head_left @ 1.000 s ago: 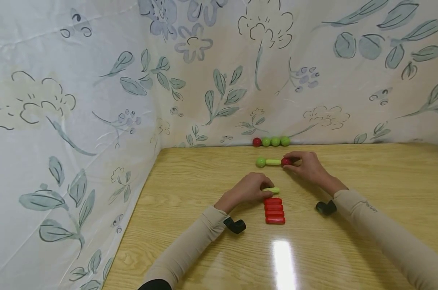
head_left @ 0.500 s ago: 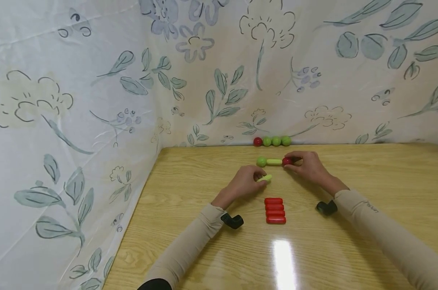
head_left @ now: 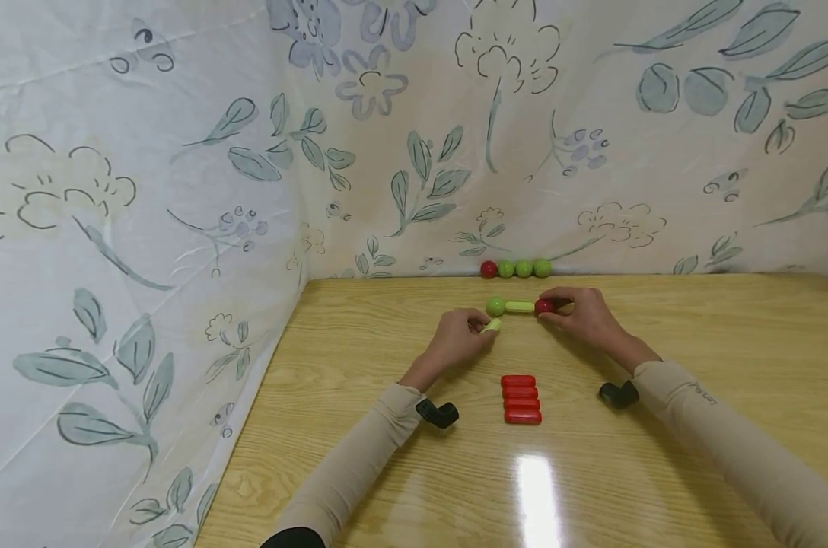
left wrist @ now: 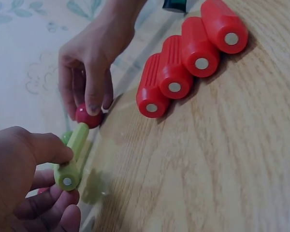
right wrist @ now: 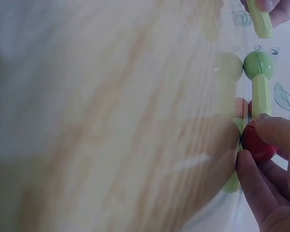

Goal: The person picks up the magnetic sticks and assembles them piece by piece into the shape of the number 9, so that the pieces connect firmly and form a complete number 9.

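Observation:
My left hand point(head_left: 455, 335) pinches a yellow-green magnetic rod point(head_left: 492, 326) between thumb and fingers; a silver disc shows in its near end point(left wrist: 67, 181) in the left wrist view. Just beyond, a green ball point(head_left: 495, 306), a second yellow-green rod point(head_left: 520, 307) and a red ball point(head_left: 542, 307) form one straight line. That red ball sits between the thumb and fingertips of my right hand point(head_left: 587, 316). From the right wrist view, the held rod point(right wrist: 259, 19) points toward the green ball point(right wrist: 258, 64), with a gap between them.
Several red magnetic rods point(head_left: 523, 417) lie side by side on the wooden table point(head_left: 359, 457), nearer to me. Along the back edge runs a row of balls, one red point(head_left: 488, 269) and several green point(head_left: 523, 268), against a floral cloth point(head_left: 414, 99).
My left hand has lifted the yellow-green rod away from beside the red rods and carried it back and left, close to the green ball. The right hand stays on the red ball.

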Demonstrator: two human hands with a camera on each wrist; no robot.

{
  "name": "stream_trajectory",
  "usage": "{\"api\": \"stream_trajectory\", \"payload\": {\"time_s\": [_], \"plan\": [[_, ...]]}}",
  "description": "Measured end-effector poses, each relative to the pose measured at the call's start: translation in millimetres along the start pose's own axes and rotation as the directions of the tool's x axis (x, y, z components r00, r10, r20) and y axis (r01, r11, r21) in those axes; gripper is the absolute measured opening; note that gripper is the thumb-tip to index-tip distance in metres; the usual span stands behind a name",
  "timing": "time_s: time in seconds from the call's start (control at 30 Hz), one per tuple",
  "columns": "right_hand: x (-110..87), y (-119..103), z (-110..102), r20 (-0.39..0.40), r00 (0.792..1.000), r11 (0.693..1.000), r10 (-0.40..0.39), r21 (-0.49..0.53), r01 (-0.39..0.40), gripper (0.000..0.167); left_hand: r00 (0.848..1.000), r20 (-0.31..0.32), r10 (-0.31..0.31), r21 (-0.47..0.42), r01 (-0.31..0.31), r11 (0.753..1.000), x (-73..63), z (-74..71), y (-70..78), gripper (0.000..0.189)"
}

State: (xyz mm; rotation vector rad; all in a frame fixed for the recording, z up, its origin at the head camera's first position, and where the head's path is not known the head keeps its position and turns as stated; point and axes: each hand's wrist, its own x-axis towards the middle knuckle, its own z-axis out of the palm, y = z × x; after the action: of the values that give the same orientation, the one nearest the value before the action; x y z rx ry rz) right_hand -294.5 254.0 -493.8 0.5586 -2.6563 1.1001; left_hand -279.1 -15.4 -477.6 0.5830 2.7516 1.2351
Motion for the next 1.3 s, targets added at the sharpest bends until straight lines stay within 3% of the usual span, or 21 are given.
{"api": "stream_trajectory", "payload": {"time_s": [0.13,0.4,0.73,1.3], "plan": [[-0.2,0.6,0.1,-0.001,1.0,1.0,0.007,-0.004,-0.007,0.029,0.999,-0.04,-0.013,-0.008,0.013,1.0,4.2,1.4,-3.2,0.02],[-1.2,1.6,1.5,-0.009,1.0,1.0,0.002,0.007,-0.002,0.03,0.997,-0.055,-0.054,-0.054,0.051,0.997,7.1,3.5,-1.8,0.024],[-4.9,-1.8,2.0,-0.018,1.0,1.0,0.007,0.017,-0.007,0.031,0.994,-0.09,-0.056,-0.079,0.049,0.996,7.8,8.8,-3.5,0.023],[-6.5,-4.7,2.5,-0.021,0.999,1.0,0.028,-0.01,-0.028,0.031,0.994,-0.089,-0.068,-0.133,0.055,0.99,7.9,10.3,-7.2,0.016]]}}
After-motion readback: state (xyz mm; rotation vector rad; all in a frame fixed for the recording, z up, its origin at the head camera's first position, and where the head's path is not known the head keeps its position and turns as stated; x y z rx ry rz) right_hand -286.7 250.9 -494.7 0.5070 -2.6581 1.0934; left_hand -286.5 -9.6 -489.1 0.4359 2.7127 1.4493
